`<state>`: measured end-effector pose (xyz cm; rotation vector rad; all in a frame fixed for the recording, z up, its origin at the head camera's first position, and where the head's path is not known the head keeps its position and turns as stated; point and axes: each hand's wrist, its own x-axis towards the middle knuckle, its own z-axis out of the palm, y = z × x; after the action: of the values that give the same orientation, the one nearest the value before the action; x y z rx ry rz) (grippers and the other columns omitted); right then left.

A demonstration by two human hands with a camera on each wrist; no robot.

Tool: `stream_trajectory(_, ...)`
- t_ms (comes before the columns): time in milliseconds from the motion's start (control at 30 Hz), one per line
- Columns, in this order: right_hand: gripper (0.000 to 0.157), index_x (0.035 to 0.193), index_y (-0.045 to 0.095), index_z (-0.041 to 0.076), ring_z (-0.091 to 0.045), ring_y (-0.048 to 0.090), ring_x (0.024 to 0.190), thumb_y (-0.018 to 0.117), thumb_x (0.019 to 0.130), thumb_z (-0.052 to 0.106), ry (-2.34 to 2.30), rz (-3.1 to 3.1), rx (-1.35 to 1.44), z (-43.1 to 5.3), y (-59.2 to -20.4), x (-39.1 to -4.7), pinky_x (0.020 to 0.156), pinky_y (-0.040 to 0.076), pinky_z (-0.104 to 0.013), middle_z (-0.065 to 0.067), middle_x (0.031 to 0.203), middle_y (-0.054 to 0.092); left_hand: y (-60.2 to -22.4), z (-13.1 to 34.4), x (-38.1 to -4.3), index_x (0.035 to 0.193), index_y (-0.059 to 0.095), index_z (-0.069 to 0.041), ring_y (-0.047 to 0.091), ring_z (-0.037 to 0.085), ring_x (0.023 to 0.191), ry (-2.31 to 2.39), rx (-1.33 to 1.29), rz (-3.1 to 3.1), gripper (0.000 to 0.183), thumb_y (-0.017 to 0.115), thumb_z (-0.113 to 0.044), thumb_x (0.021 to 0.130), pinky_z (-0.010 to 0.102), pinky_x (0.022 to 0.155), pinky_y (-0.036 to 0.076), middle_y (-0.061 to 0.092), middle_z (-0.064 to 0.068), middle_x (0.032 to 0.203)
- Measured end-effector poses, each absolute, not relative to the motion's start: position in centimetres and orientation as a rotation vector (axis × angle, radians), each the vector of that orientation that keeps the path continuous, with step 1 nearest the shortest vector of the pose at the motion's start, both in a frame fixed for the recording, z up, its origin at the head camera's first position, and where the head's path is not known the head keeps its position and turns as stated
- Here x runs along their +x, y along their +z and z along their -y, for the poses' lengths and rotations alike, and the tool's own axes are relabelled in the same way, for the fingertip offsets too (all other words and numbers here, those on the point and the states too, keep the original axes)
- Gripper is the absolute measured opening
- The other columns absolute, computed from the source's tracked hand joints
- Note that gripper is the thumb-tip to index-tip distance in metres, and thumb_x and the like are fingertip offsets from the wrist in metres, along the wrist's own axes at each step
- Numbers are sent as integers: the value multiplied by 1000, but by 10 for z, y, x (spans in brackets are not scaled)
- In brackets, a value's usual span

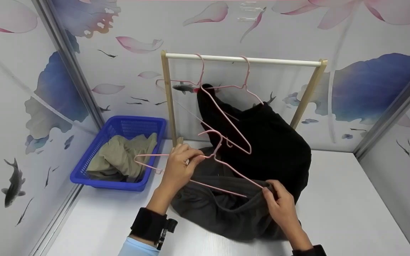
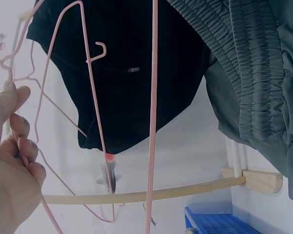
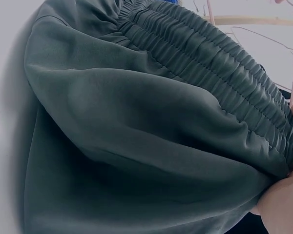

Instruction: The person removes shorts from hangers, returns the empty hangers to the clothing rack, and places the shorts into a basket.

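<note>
My left hand [image 1: 180, 164] pinches a pink hanger [image 1: 238, 173] near the base of its hook, and the same hold shows in the left wrist view. Dark grey trousers or shorts [image 1: 222, 220] with a gathered elastic waistband [image 3: 205, 53] lie bunched below it on the table. At the right, my right hand [image 1: 282, 206] grips the waistband's edge, fingertips right at the hanger's right end. The hanger's lower bar passes over the waist opening. Fabric hides part of the right hand in the right wrist view.
Behind stands a rack with a white rail [image 1: 279, 62] and wooden legs. From it hang a black garment [image 1: 258, 138] on a pink hanger and another pink hanger [image 1: 226, 117]. A blue basket [image 1: 110, 184] holding khaki clothing [image 1: 123, 156] sits at the left. Printed walls surround the white table [image 1: 347, 206].
</note>
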<state>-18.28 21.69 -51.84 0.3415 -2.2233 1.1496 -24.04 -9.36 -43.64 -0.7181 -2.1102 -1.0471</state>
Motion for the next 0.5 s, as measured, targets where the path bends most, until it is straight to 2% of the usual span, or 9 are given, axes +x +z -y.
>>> stream_trajectory(500,16,110,70,2,-7,61,90,63,96,-3,1202,2247,300,-220,-521,-180,82,42,-12,-9,102,72,-435,101,-241,89,78,-10,50,20,74,-1052,-688,2112,15,74,-24,93,35,75,39,55,1,75)
